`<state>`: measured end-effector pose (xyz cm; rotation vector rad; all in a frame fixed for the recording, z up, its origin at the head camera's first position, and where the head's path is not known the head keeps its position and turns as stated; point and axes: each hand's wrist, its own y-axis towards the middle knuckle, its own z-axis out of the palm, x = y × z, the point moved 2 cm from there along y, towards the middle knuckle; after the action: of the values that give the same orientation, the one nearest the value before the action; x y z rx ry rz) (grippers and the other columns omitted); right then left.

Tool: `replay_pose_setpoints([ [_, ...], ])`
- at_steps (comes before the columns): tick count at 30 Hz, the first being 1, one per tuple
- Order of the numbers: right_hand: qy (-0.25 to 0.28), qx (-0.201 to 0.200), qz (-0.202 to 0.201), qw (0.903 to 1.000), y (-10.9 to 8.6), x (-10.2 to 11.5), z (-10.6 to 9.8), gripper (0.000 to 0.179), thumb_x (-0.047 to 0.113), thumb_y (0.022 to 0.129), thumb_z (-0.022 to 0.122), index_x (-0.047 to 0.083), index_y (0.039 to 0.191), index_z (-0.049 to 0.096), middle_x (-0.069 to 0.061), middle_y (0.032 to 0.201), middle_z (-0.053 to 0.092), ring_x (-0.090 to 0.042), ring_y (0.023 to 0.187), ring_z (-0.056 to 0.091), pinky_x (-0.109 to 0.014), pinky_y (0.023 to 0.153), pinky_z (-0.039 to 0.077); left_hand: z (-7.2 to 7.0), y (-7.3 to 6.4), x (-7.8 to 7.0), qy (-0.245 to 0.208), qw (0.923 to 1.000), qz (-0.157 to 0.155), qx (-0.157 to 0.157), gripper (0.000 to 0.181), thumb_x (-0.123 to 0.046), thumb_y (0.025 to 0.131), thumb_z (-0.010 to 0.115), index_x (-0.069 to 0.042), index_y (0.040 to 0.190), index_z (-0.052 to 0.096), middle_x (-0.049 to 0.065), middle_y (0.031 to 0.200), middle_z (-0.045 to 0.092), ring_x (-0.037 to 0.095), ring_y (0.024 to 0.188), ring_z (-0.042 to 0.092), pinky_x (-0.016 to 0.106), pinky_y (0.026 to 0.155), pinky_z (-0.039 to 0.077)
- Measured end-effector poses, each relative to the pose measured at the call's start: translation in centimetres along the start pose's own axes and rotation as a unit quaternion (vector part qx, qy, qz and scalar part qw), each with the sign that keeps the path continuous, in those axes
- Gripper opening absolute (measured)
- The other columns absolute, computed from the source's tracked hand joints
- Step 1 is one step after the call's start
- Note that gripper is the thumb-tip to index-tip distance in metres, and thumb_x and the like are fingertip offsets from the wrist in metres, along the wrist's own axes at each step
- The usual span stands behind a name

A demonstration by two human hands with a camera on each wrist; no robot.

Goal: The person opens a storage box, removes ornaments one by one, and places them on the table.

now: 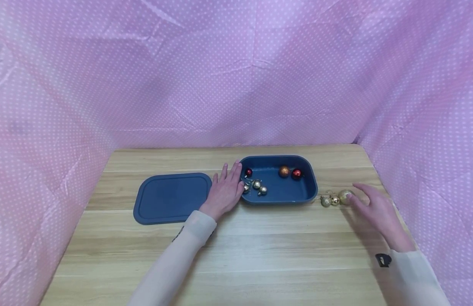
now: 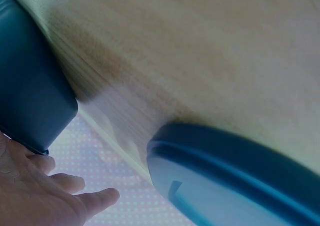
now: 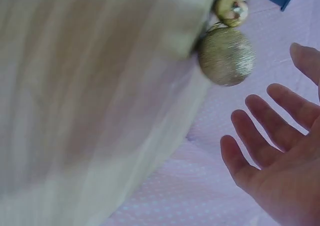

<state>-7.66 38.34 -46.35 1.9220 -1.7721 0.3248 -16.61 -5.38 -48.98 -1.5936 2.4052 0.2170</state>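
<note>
A dark blue rectangular box [image 1: 276,201] stands lidless on the table with several small baubles inside: an orange glitter bauble [image 1: 284,171], a red bauble [image 1: 296,174], a darker red bauble [image 1: 249,172] and small gold baubles [image 1: 263,190]. My left hand [image 1: 226,190] rests on the box's left edge, its fingers stretched out. Right of the box lies a cluster of gold baubles, the largest a glittery gold bauble [image 1: 346,196]. Close beside that large bauble is my right hand [image 1: 378,210], fingers spread; the right wrist view shows a gap between fingers and bauble [image 3: 227,56].
The box's flat blue lid [image 1: 173,197] lies on the table to the left, partly behind my left hand. Pink dotted cloth [image 1: 236,76] hangs around the back and sides of the wooden table [image 1: 259,255].
</note>
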Motion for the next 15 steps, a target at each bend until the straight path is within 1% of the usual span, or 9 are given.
replay_pose_setpoints([
  [5, 0.006, -0.072, -0.045, 0.9964, 0.2, 2.2, -0.1, 0.043, 0.016, 0.097, 0.073, -0.006, 0.132, 0.063, -0.035, 0.130, 0.061, -0.058, 0.116, 0.056, -0.071, 0.096, 0.041, 0.0, 0.0, 0.0, -0.002, 1.0000, 0.002, -0.005, 0.063, -0.038, 0.112, 0.028, -0.015, 0.168, 0.010, -0.002, 0.174, 0.008, 0.036, 0.158, 0.010, 0.065, 0.121, 0.020],
  [7, 0.014, -0.099, -0.064, 0.9930, 0.3, 3.3, 0.0, 0.040, 0.011, 0.093, 0.075, -0.005, 0.129, 0.065, -0.032, 0.127, 0.065, -0.056, 0.114, 0.059, -0.068, 0.095, 0.044, -0.1, -0.1, 0.0, -0.002, 1.0000, 0.002, -0.006, 0.063, -0.038, 0.112, 0.028, -0.015, 0.168, 0.011, -0.002, 0.174, 0.008, 0.036, 0.159, 0.010, 0.065, 0.121, 0.020],
  [8, 0.017, -0.110, -0.073, 0.9911, 0.4, 3.9, 0.1, 0.039, 0.009, 0.092, 0.076, -0.004, 0.127, 0.066, -0.031, 0.125, 0.066, -0.055, 0.112, 0.061, -0.065, 0.097, 0.046, -0.1, -0.1, 0.0, -0.002, 1.0000, 0.002, -0.006, 0.063, -0.038, 0.112, 0.028, -0.015, 0.168, 0.011, -0.002, 0.174, 0.008, 0.035, 0.159, 0.009, 0.065, 0.121, 0.020],
  [10, 0.028, -0.126, -0.089, 0.9877, 0.6, 4.9, 0.3, 0.038, 0.005, 0.090, 0.077, -0.004, 0.126, 0.068, -0.029, 0.123, 0.068, -0.052, 0.111, 0.063, -0.049, 0.105, 0.048, -0.1, -0.1, 0.0, -0.002, 1.0000, 0.002, -0.008, 0.063, -0.038, 0.112, 0.028, -0.015, 0.168, 0.011, -0.001, 0.174, 0.009, 0.036, 0.159, 0.009, 0.065, 0.121, 0.020],
  [11, 0.032, -0.134, -0.095, 0.9859, 0.7, 5.4, 0.4, 0.038, 0.004, 0.089, 0.078, -0.004, 0.125, 0.069, -0.027, 0.122, 0.069, -0.051, 0.111, 0.064, -0.039, 0.108, 0.047, -0.1, -0.1, 0.0, -0.002, 1.0000, 0.002, -0.009, 0.063, -0.038, 0.112, 0.029, -0.015, 0.168, 0.011, -0.001, 0.174, 0.009, 0.036, 0.159, 0.009, 0.065, 0.121, 0.020],
  [13, 0.042, -0.148, -0.109, 0.9820, 0.8, 6.3, 0.6, 0.038, 0.003, 0.087, 0.078, -0.003, 0.123, 0.070, -0.026, 0.121, 0.070, -0.049, 0.110, 0.065, -0.020, 0.110, 0.039, -0.1, -0.1, -0.1, -0.001, 0.9999, 0.002, -0.010, 0.063, -0.037, 0.112, 0.030, -0.015, 0.168, 0.012, -0.001, 0.174, 0.009, 0.036, 0.159, 0.010, 0.065, 0.121, 0.020],
  [14, 0.047, -0.154, -0.114, 0.9803, 0.9, 6.7, 0.8, 0.037, 0.003, 0.087, 0.079, -0.003, 0.123, 0.071, -0.025, 0.120, 0.071, -0.048, 0.110, 0.065, -0.013, 0.108, 0.034, -0.1, -0.1, -0.1, -0.003, 0.9999, 0.002, -0.010, 0.063, -0.037, 0.112, 0.030, -0.015, 0.168, 0.012, -0.001, 0.174, 0.010, 0.036, 0.159, 0.010, 0.065, 0.121, 0.020],
  [15, 0.053, -0.159, -0.119, 0.9786, 1.0, 7.2, 0.9, 0.038, 0.002, 0.086, 0.079, -0.002, 0.123, 0.071, -0.024, 0.120, 0.071, -0.048, 0.110, 0.065, -0.008, 0.106, 0.030, -0.1, -0.1, -0.1, -0.003, 0.9999, 0.002, -0.011, 0.063, -0.036, 0.112, 0.031, -0.015, 0.168, 0.013, -0.001, 0.174, 0.010, 0.036, 0.158, 0.011, 0.065, 0.121, 0.020],
])
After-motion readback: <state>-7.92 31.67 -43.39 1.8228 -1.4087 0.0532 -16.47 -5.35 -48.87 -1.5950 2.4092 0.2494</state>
